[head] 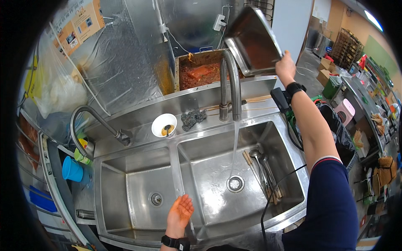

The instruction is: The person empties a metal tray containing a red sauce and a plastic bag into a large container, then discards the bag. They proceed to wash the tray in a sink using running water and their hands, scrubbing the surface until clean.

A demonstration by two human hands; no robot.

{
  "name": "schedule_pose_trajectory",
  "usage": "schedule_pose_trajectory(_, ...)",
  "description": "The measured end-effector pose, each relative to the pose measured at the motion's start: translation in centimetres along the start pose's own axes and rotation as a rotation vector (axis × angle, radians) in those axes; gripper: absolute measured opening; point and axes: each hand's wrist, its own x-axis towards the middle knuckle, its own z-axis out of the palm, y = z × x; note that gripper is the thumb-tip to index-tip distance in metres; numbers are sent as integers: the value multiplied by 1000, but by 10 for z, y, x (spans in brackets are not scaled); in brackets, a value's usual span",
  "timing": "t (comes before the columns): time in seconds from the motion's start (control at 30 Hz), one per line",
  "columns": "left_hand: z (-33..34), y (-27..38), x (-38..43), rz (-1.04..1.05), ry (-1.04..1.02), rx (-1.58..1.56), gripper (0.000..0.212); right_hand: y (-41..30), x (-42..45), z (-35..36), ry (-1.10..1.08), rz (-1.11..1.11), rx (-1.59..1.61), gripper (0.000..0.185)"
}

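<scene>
My right hand (286, 69) grips the rim of a deep stainless steel pan (256, 44), raised and tilted beyond the sink's right tap. Reddish residue coats the pan's inside. Below and left of it stands a large container (201, 73) of red, oily waste. My left hand (180, 210) is palm up with orange stains, over the front of the divider, holding nothing. Water runs from the curved tap (233, 84) into the right basin (213, 188) of the steel sink. Ladles (259, 160) and other long-handled utensils lie along that basin's right side.
A white bowl (164, 125) with a spoon and a steel-wool scourer (193, 119) sit on the back ledge, near thin sticks (257, 99). Another tap (94, 111) arches at the left basin (147, 185). A black cable (267, 207) crosses the right basin. A blue cup (72, 169) stands left.
</scene>
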Motion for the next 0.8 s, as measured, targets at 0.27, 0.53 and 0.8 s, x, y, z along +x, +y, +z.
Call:
schedule_pose_trajectory(0.27,-5,-2,6,-56,-120,4,24,180,-106,-122,-110,675,1109,21)
schedule_pose_trajectory(0.53,8,-5,17,-92,-159,55,23,161,-295,-251,-284,1162,1049,21)
schedule_pose_trajectory(0.8,24,-16,13,-93,-218,96,20,131,-391,-196,-669,1413,1191,14)
